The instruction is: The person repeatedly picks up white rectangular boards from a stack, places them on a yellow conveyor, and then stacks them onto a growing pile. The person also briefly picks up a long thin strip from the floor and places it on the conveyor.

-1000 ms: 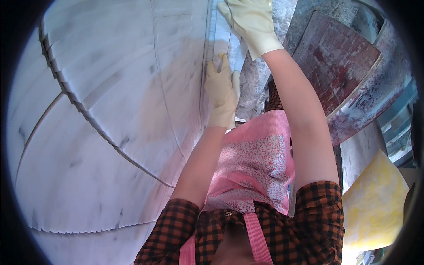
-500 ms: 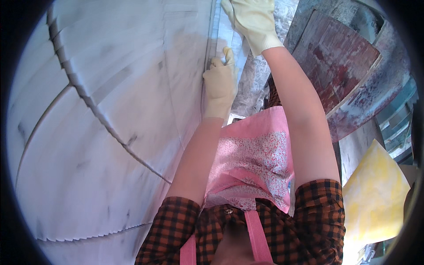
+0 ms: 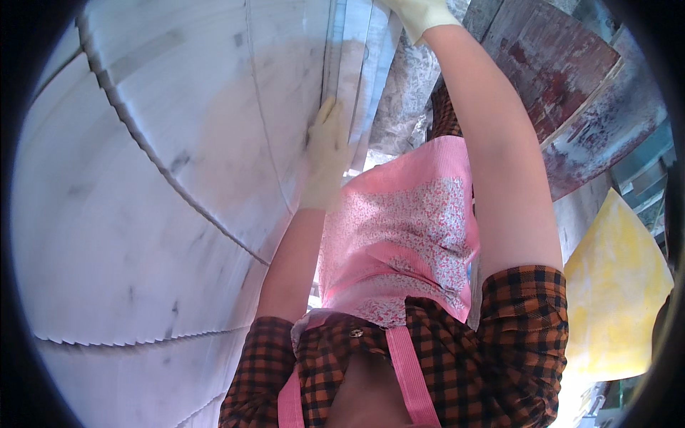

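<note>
My left hand point(image 3: 327, 153), in a pale cream rubber glove, lies at the right-hand edge of a broad white, grey-marked sheet-like surface point(image 3: 171, 235). Its fingers look stretched out along that edge, though they are slightly blurred, and no held thing shows. Narrow bluish-white strips point(image 3: 367, 64) run beside it. At the top edge of the picture is my right hand point(image 3: 421, 14), in a matching glove, with the arm reaching far forward. Its fingers are cut off by the frame, so what they touch is hidden.
Dark jagged lines cross the white surface on the left. A worn reddish-brown board point(image 3: 549, 64) lies at the upper right, on a stained, pale curved piece point(image 3: 592, 135). A yellow-and-white sheet point(image 3: 614, 292) hangs at the right. My pink apron point(image 3: 399, 214) fills the middle.
My left hand has shifted left and toward me along the edge, its thumb no longer sticking out plainly. My right hand has moved farther forward, mostly out of the picture. The view has shifted slightly.
</note>
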A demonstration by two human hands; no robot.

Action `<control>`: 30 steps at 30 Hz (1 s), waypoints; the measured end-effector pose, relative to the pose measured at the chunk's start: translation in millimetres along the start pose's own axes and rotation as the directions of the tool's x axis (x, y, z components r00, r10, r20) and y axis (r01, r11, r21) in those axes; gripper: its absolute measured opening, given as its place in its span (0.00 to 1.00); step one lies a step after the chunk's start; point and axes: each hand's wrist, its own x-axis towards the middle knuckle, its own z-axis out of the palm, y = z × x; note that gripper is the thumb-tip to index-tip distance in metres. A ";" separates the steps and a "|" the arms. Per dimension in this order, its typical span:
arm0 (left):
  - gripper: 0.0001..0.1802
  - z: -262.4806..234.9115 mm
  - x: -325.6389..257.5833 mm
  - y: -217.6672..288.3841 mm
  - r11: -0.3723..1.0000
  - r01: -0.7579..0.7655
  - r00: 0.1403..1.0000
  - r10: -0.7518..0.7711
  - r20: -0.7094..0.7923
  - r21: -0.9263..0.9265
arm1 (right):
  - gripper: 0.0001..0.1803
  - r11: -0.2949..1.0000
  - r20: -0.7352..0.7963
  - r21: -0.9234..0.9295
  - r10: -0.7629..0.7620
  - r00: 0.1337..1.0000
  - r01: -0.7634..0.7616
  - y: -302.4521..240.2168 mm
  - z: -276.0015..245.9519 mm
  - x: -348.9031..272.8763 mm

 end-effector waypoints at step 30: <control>0.26 61.6 -99.4 -35.4 0.979 0.168 0.982 -0.176 0.072 0.113 | 0.32 0.998 0.026 -0.070 -0.005 1.000 0.007 -2.6 -17.5 8.8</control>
